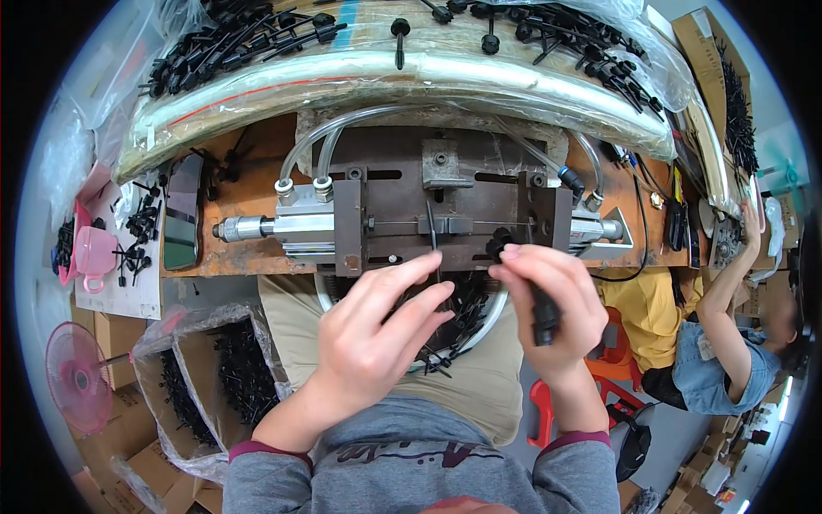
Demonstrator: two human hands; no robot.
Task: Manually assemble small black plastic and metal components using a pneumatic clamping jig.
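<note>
My left hand [372,330] is at the front of a dark metal fixture [394,154]. Its fingers close around the lower end of a thin black rod [433,230], whose upper part stands in front of the small centre block [454,224]. My right hand [561,300], to the right, pinches a black knob-headed plastic part [498,243] between thumb and fingertips. A second black piece [544,319] lies against that hand's palm. Below the fixture, a round container [497,321] on my lap holds many black stems, partly hidden by my hands.
Silver cylinders [308,231] with clear hoses flank the fixture. Black knobbed parts [248,38] heap on the plastic-wrapped ledge behind. A phone [182,210] and pink cup [96,254] are left; below are a fan [79,377] and lined box [210,385]. Another person [719,360] sits right.
</note>
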